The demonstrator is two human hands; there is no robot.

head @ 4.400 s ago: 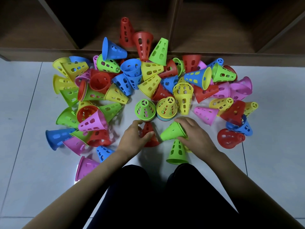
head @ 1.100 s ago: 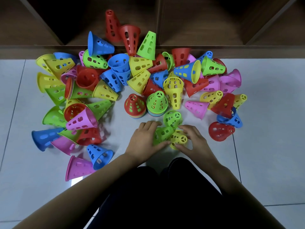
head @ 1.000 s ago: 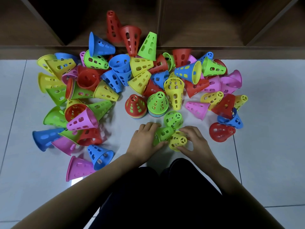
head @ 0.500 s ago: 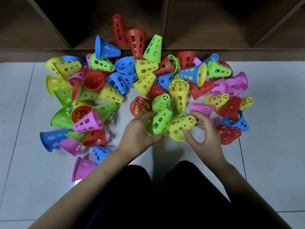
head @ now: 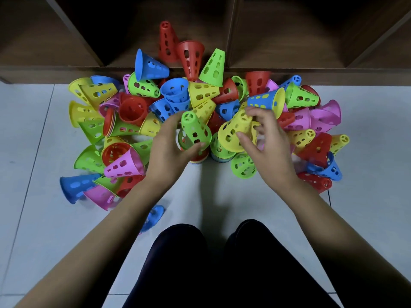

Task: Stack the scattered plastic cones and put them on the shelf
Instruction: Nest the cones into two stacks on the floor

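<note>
Green perforated plastic cone (head: 195,132) sits in the left hand (head: 169,150), fingers curled around its wide rim, narrow tip pointing up and away. It hangs right over a short nested stack with a red cone on top (head: 195,155), which stands on the floor just below the left hand's fingertips; contact between cone and stack cannot be told. Yellow perforated plastic cone (head: 235,132) is gripped by the right hand (head: 269,150), thumb on the near side, fingers over the far side, wide mouth tilted toward the left hand. A second nested stack (head: 219,152) stands under that cone, between the two hands. A loose green cone (head: 243,166) lies on its side just beside the right hand's palm. The rest of the multicoloured cone pile (head: 138,107) spreads beyond and to both outer sides of the hands on the pale tiled floor (head: 367,196). Dark wooden shelf (head: 233,36) stands past the pile, beyond both hands; two red cones (head: 191,56) are at its lower opening. The person's dark-clothed knees (head: 178,263) are nearest the camera.
</note>
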